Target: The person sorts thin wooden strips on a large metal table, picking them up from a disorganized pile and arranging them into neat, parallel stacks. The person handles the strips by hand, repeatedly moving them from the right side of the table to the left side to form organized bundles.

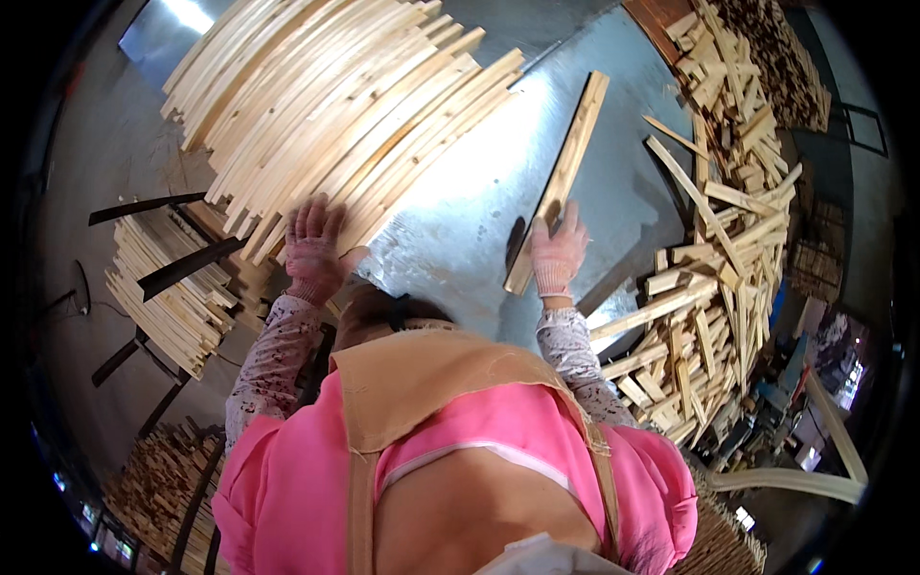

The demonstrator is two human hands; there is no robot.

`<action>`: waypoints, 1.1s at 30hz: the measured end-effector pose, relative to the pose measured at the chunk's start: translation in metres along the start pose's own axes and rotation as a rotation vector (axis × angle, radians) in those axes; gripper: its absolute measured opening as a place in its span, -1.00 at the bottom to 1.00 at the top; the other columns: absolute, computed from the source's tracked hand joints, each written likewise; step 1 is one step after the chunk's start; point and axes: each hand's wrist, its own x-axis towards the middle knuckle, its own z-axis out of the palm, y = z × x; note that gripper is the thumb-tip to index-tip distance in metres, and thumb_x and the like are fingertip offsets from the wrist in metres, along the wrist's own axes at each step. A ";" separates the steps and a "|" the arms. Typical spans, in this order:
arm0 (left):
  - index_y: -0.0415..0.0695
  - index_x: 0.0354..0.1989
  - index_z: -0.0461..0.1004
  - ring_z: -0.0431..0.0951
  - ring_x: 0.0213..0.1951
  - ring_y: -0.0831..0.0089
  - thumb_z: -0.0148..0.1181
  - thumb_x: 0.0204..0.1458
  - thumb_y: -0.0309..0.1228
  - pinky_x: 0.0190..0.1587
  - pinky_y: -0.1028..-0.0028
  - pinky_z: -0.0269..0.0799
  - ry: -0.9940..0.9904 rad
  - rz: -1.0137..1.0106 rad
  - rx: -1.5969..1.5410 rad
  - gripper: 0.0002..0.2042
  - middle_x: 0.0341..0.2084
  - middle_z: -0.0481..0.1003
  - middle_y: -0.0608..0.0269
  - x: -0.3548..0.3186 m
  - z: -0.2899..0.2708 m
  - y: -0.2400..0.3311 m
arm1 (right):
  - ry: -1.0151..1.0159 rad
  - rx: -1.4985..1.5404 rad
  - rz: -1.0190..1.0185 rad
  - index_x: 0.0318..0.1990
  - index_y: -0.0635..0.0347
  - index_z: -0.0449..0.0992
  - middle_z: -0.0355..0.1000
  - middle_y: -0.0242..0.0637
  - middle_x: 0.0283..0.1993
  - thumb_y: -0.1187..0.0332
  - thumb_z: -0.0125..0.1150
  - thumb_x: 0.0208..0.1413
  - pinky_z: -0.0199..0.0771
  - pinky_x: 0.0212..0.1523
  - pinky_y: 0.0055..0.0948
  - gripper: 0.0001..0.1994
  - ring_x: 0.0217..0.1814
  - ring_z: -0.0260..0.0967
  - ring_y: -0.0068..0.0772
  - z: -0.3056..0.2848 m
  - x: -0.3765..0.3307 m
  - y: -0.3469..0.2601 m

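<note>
My left hand (316, 247), in a thin pale glove, lies flat over the near ends of a wide row of light wooden strips (345, 105). Its fingers are stretched out and its thumb points to the right. A single wooden strip (575, 139) lies apart from the row, slanting across the shiny metal table (450, 216). My right hand (559, 247), gloved alike, is closed on this strip near its lower end, the thumb side against the wood. Part of its grip is hidden.
A jumbled heap of short wood pieces (704, 326) lines the table's right side, some jutting inward. Dark metal bars (192, 268) and another stack of strips (163, 287) stand at left. More wood stacks (776, 57) rise at far right.
</note>
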 end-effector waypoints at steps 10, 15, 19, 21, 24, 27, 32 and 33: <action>0.10 0.30 0.47 0.35 0.37 0.16 0.36 0.12 -0.04 0.33 0.05 0.30 0.085 0.081 0.009 -0.43 0.38 0.35 0.28 0.028 0.030 -0.049 | 0.018 -0.233 -0.620 0.08 0.00 0.70 0.53 -0.18 0.25 -0.14 0.06 0.25 0.27 0.35 0.10 -0.48 0.41 0.29 0.06 0.037 0.197 -0.184; 0.07 0.22 0.53 0.44 0.27 0.22 0.37 0.10 -0.08 0.26 0.10 0.36 0.061 -0.079 -0.085 -0.50 0.26 0.45 0.34 0.032 0.008 -0.030 | -0.144 0.100 -0.650 -0.03 0.13 0.75 0.62 -0.17 0.14 -0.07 0.10 0.28 0.36 0.30 -0.14 -0.51 0.18 0.48 0.00 -0.009 0.202 -0.202; -0.04 0.09 0.61 0.55 0.07 0.12 0.38 0.12 -0.18 0.17 0.15 0.42 0.068 -0.128 -0.253 -0.61 0.01 0.59 0.21 0.044 -0.004 -0.019 | -0.150 0.765 -0.409 0.22 0.27 0.55 0.61 0.04 0.08 0.05 0.21 0.27 0.47 0.24 -0.16 -0.48 0.15 0.53 0.06 -0.019 0.150 -0.173; -0.06 0.09 0.61 0.56 0.05 0.09 0.35 0.16 -0.17 0.16 0.13 0.43 0.018 -0.181 -0.224 -0.62 -0.03 0.61 0.14 0.044 -0.001 -0.013 | -0.273 0.709 -0.239 0.36 0.26 0.40 0.57 0.22 0.07 0.16 0.28 0.25 0.57 0.17 -0.15 -0.41 0.07 0.59 0.12 -0.016 0.106 -0.155; -0.13 0.16 0.59 0.57 0.07 -0.04 0.25 0.23 -0.10 0.19 0.12 0.45 -0.128 -0.282 -0.449 -0.56 -0.01 0.61 -0.02 0.075 -0.029 -0.010 | -0.575 0.421 -0.191 0.50 0.39 0.01 0.53 0.36 0.10 -0.02 0.27 0.24 0.52 0.23 -0.12 -0.11 0.19 0.53 0.25 0.019 0.023 -0.136; -0.26 0.25 0.51 0.61 0.02 0.09 0.21 0.30 -0.16 0.19 0.26 0.46 -0.147 -0.376 -0.808 -0.52 0.01 0.64 -0.04 0.097 -0.042 -0.027 | -0.863 0.344 -0.006 0.51 0.69 -0.53 0.49 0.49 0.16 -0.36 0.22 0.16 0.42 0.32 -0.12 0.36 0.30 0.46 0.35 0.045 -0.021 -0.192; -0.33 0.30 0.47 0.55 -0.05 0.41 0.17 0.34 -0.24 0.13 0.41 0.45 -0.331 -0.665 -1.270 -0.52 -0.04 0.62 0.15 0.139 -0.085 -0.048 | -0.800 0.526 -0.168 0.53 0.43 0.09 0.54 0.35 0.11 -0.19 0.25 0.17 0.45 0.27 -0.08 0.00 0.20 0.51 0.30 0.026 -0.008 -0.184; -0.33 0.31 0.47 0.55 -0.06 0.41 0.17 0.34 -0.25 0.13 0.41 0.45 -0.338 -0.709 -1.270 -0.52 -0.05 0.62 0.14 0.143 -0.090 -0.054 | -0.691 0.558 -0.226 0.41 0.29 0.35 0.55 0.30 0.11 -0.09 0.25 0.18 0.46 0.25 -0.05 -0.23 0.20 0.50 0.28 0.011 -0.008 -0.169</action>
